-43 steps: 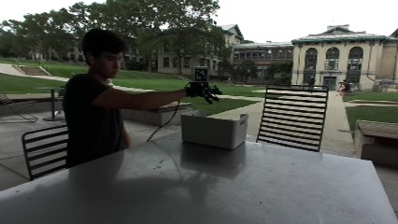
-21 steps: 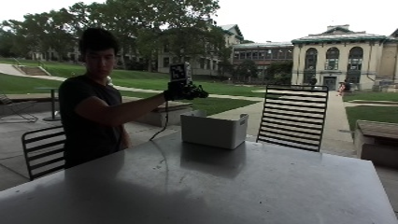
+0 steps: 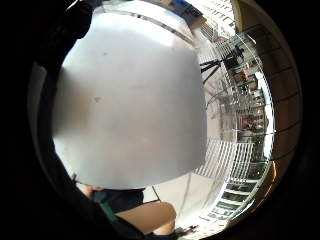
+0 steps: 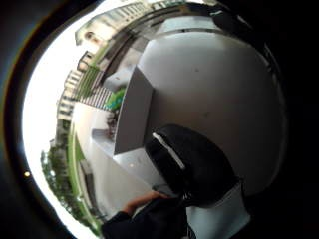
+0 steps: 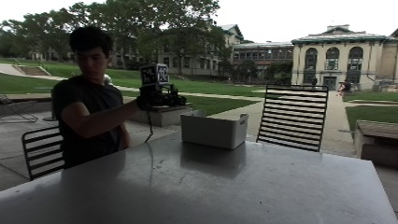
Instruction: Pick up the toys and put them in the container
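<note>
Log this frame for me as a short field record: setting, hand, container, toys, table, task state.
setting: outdoors, person at a table, lawn and buildings behind
hand: gloved right hand raised above the table edge, beside the container; nothing visibly held; fingers hard to make out
container: white bin standing on the table's far side, top open
toys: none visible on the table; bin contents not visible
chairs: slatted chair behind the table, another behind the person
task state: cannot tell

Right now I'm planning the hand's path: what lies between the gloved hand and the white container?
Nothing: in the outside view the gloved right hand is raised beside the white container, with only air and bare table between.
</note>
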The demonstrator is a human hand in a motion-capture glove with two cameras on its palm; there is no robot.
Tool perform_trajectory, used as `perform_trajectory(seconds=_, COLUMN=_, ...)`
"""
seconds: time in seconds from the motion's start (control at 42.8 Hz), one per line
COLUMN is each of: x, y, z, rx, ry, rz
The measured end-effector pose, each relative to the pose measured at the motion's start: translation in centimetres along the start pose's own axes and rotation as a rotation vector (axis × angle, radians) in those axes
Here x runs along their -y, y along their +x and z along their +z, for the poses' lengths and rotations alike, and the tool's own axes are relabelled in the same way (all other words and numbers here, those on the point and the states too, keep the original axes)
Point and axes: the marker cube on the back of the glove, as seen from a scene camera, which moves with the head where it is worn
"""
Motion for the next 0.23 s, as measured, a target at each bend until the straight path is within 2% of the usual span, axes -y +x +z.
perform_trajectory(seconds=0.233, x=0.7, y=5.7, z=1.4, rx=-0.007, ry=0.019, rz=0.057)
